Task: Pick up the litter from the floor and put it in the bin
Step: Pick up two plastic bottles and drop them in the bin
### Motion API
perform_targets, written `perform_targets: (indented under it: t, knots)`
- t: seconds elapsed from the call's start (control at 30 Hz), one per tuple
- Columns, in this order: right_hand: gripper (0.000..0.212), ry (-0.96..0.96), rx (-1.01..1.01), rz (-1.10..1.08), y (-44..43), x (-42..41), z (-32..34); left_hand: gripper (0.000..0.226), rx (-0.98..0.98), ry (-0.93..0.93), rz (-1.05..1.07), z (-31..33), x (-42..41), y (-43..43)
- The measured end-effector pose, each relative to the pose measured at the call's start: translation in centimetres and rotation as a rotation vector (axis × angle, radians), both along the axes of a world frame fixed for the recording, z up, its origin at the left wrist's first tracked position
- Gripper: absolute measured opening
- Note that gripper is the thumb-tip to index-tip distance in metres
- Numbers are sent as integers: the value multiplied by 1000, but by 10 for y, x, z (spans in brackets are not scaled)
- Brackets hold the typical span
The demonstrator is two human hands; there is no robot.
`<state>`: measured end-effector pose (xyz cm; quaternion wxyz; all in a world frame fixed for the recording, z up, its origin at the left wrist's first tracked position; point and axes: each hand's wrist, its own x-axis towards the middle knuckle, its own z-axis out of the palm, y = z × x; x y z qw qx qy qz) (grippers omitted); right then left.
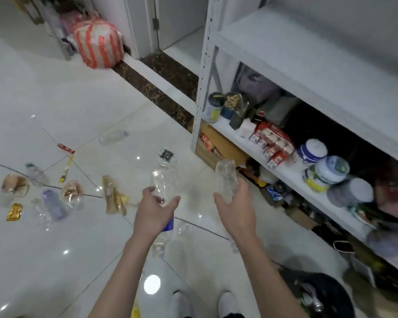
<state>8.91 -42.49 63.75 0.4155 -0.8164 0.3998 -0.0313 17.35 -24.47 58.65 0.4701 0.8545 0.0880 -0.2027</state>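
Hands grip bottles: left hand (155, 212) left bottle (163, 180), right hand (236, 210) right bottle (225, 177).

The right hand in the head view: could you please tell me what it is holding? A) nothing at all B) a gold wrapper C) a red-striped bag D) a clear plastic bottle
D: the right hand has its fingers curled round a clear plastic bottle, while the left hand grips a crumpled bottle.
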Motion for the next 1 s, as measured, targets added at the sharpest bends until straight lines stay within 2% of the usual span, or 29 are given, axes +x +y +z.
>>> perform_targets:
  t: [0.23, 0.33, 0.47, 0.6, 0.7, 0.87, 0.93, 1.0]
  knots:
    - [75, 38, 21, -322, -97, -120, -27, 78, -51, 75, -227, -28, -88, -126]
    - [76, 47, 40, -439, -135, -185, -51, 79, -45, 98, -333, -50, -142, -182]
    - [74, 95, 74, -590, -183, -282, -91, 69, -40, 150, -460, -87, -225, -254]
    - [73, 128, 108, -725, -227, -382, -147, 66, -20, 198, -594, -138, -309, -325]
    - [75, 209, 146, -807, -253, -448, -200, 73, 29, 198, -703, -186, -368, -368]
    - [83, 318, 255, -883, -281, -521, -296, 82, 81, 251, -785, -271, -438, -415]
    - [88, 329, 304, -900, -286, -537, -330, 76, 93, 245, -775, -302, -456, -425]
    - [88, 329, 329, -904, -291, -548, -361, 60, 129, 217, -774, -332, -467, -433]
